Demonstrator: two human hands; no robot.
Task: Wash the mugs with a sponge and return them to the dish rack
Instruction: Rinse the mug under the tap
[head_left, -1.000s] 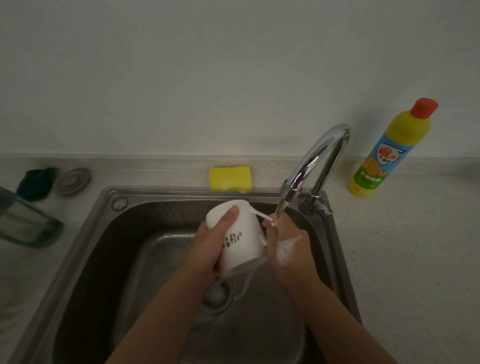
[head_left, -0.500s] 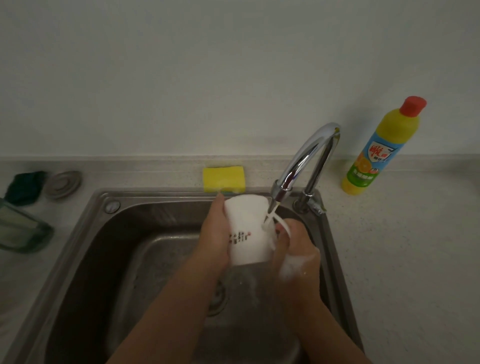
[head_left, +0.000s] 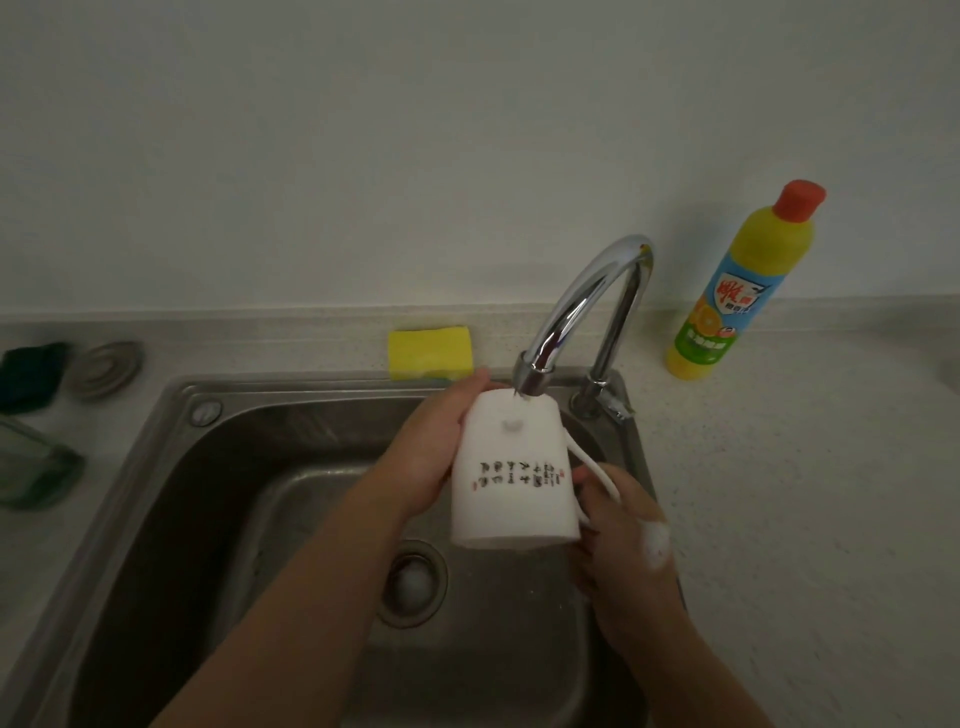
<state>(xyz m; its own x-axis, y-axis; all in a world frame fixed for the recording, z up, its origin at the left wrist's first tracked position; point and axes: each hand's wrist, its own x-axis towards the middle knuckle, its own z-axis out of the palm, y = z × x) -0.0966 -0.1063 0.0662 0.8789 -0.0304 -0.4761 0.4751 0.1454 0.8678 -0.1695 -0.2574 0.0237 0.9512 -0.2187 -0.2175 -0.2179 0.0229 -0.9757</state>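
A white mug (head_left: 511, 467) with dark printed characters is held upside down over the steel sink (head_left: 208, 467), its base right under the tap spout (head_left: 535, 376). My left hand (head_left: 431, 457) grips the mug's left side, thumb near the base. My right hand (head_left: 618, 525), with soap foam on its back, has its fingers at the mug's thin handle on the right. A yellow sponge (head_left: 430, 352) lies on the counter behind the sink rim, apart from both hands.
A yellow detergent bottle (head_left: 737, 291) with a red cap stands right of the tap. At the left are a round metal lid (head_left: 104, 369), a dark cloth (head_left: 28, 374) and part of a greenish glass container (head_left: 31, 473). Foam sits on the drain (head_left: 413, 582).
The mug has turned fully bottom-up and risen until its base is under the spout. My right hand slid lower along the handle side.
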